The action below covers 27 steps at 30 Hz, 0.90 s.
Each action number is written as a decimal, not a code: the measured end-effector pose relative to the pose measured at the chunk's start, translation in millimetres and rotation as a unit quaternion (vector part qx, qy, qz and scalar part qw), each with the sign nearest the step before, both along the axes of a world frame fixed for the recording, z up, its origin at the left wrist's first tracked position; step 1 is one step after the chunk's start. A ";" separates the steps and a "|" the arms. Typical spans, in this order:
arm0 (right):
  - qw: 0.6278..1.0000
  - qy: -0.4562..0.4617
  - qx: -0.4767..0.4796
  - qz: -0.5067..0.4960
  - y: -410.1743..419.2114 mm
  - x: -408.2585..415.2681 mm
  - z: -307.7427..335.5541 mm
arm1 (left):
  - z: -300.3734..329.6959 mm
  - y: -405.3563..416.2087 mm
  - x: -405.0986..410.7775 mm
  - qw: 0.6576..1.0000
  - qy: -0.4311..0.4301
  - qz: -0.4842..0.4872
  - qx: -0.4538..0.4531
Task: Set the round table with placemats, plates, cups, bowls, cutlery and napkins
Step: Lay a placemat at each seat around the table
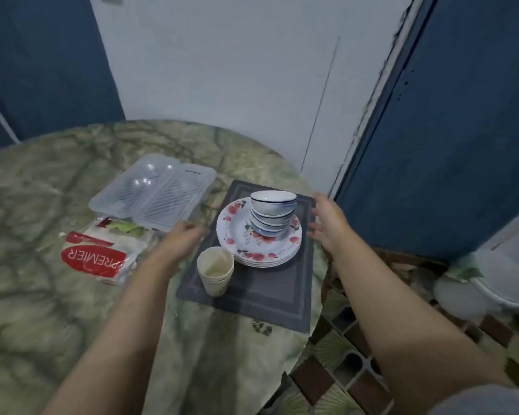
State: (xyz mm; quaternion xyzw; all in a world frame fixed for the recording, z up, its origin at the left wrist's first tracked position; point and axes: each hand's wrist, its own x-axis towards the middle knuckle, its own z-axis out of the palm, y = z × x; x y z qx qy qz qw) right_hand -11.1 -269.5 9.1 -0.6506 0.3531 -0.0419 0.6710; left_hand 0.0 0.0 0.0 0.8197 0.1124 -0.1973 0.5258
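Placemats (pixel 252 298) lie stacked at the table's (pixel 42 295) right edge, carrying floral plates (pixel 261 250) topped with bowls (pixel 272 212), and nested cups (pixel 215 271). Left hand (pixel 182 236) blurred, grip unclear; right hand (pixel 327 218) spread, holding nothing. Napkin pack (pixel 93 259) and clear cutlery box (pixel 153 194) sit left of them. Setup barely started; next, probably lift the plates off.

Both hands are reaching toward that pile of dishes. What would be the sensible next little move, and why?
Probably lift the stack of bowls off the floral plates with both hands. Left hand and right hand flank the pile, holding nothing, and everything sits heaped on the grey placemat, so nothing can be laid out yet.
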 end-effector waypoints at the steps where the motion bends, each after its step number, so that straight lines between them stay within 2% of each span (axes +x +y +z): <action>1: 0.999 0.017 0.038 0.013 -3.0 12.5 -3.3 | -6.0 -3.3 -4.4 0.998 0.057 0.008 0.007; 3: 0.993 0.064 0.081 0.051 -13.3 39.1 -10.8 | -20.0 -8.8 -8.5 0.991 0.135 -0.003 0.017; 6: 0.981 0.129 0.064 0.128 -28.0 79.8 -24.1 | -39.7 -16.0 -9.4 0.985 0.171 -0.024 0.029; 11: 0.937 0.218 0.093 0.255 -45.5 125.8 -45.5 | -62.6 -38.7 -3.9 0.976 0.151 0.151 0.035; 17: 0.892 0.222 0.068 0.389 -60.9 164.9 -60.5 | -71.8 -68.0 -3.3 0.928 0.073 0.364 -0.008; 21: 0.863 0.191 0.012 0.469 -52.2 181.2 -74.8 | -77.5 -71.7 2.4 0.898 0.063 0.435 -0.030; 27: 0.861 0.149 0.016 0.485 -46.6 196.9 -84.4 | -79.4 -61.3 8.9 0.855 0.016 0.515 -0.065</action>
